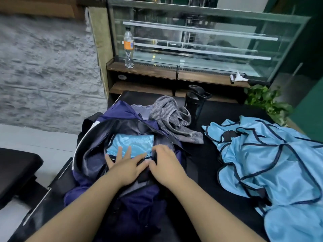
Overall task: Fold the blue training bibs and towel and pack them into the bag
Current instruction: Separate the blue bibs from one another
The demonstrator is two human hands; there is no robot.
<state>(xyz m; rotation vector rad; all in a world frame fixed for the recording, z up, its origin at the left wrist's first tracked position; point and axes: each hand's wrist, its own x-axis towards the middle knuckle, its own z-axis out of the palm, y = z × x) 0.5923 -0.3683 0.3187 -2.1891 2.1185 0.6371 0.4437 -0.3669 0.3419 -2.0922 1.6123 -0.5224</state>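
Black padded tabletop (209,154) holds an open navy fabric bag (122,172) under both hands, with a heap of unfolded light-blue bibs (262,163) right of them. Beyond the right hand (164,161) lies a crumpled grey towel (171,117). Left hand (125,165), fingers straight, presses a folded light-blue bib (134,143) inside the bag; right-hand fingers curl at its edge, grip unclear.

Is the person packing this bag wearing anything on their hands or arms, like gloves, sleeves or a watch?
No. The left hand and right hand are bare, with no gloves, and no rings show. Both forearms are uncovered down to the bottom edge of the picture: no sleeves, watch or wristband in view.
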